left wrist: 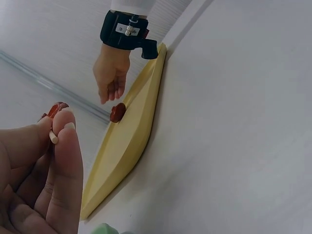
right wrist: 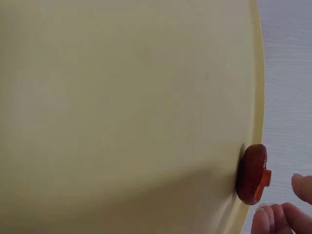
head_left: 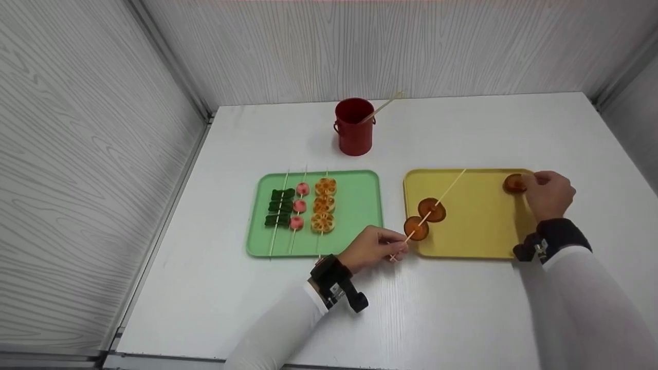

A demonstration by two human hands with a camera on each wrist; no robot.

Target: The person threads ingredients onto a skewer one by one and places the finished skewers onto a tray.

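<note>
My left hand (head_left: pixel 374 247) pinches the lower end of a wooden skewer (head_left: pixel 452 184) between thumb and fingers. Two brown toy mushrooms (head_left: pixel 432 209) are threaded on it, over the left side of the yellow tray (head_left: pixel 478 226). A third mushroom (head_left: pixel 514 183) lies loose in that tray's far right corner. Close beside it is my right hand (head_left: pixel 550 194). The right wrist view shows this mushroom (right wrist: pixel 251 174) with its stem facing the fingers (right wrist: pixel 278 219), a small gap between them; thumb and fingers are apart.
Left of the yellow tray lies a green tray (head_left: pixel 357 205) bearing finished skewers of dark green pieces (head_left: pixel 280 206), pink pieces (head_left: pixel 299 206) and lotus root slices (head_left: pixel 324 204). Behind the trays stands a red bucket (head_left: pixel 354 136) with thin sticks (head_left: pixel 385 105) leaning in it. Walls enclose the white table (head_left: pixel 205 298).
</note>
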